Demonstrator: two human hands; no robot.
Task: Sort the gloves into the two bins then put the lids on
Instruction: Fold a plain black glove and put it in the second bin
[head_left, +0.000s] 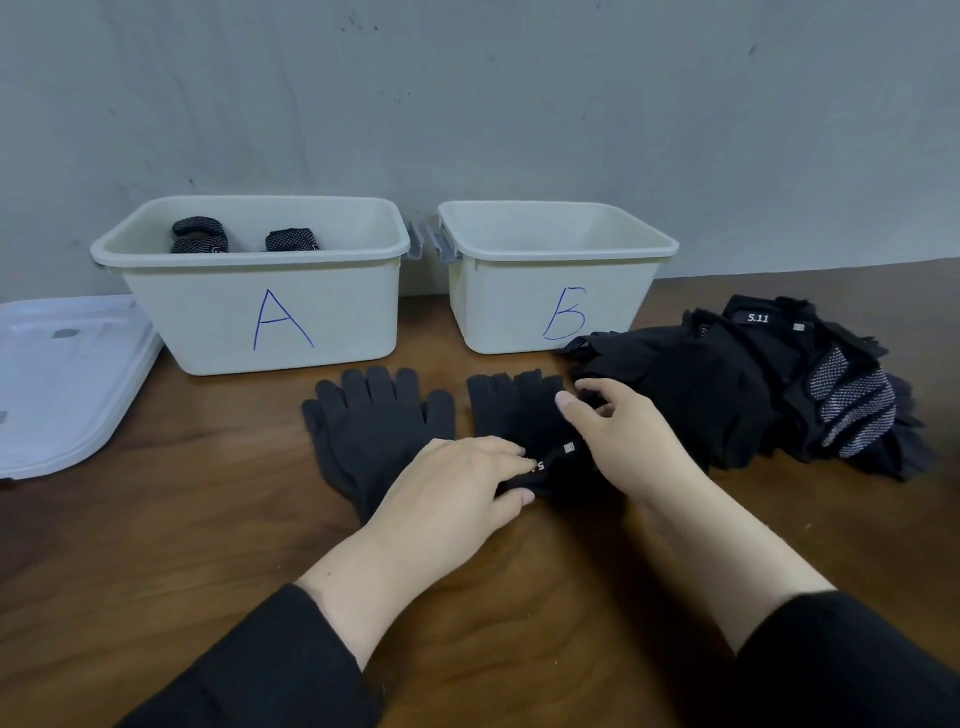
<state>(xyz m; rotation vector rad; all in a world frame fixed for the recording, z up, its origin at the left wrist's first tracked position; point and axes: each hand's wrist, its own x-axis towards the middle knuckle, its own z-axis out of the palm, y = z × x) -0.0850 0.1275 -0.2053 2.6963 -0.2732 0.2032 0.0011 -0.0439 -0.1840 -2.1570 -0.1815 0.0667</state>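
Note:
Two cream bins stand at the back of the wooden table: bin A (260, 312) holds rolled dotted gloves (200, 236), and nothing shows inside bin B (550, 306). In front of them a dark knit glove (363, 421) lies flat, and beside it a black glove (514, 410) with a white label. My left hand (452, 488) pinches the cuff of that black glove. My right hand (618, 431) rests on its right side with curled fingers. A pile of black gloves (753, 384) lies to the right.
Clear plastic lids (67, 379) are stacked on the table left of bin A. A grey wall stands right behind the bins. Bare wood shows in front of my arms.

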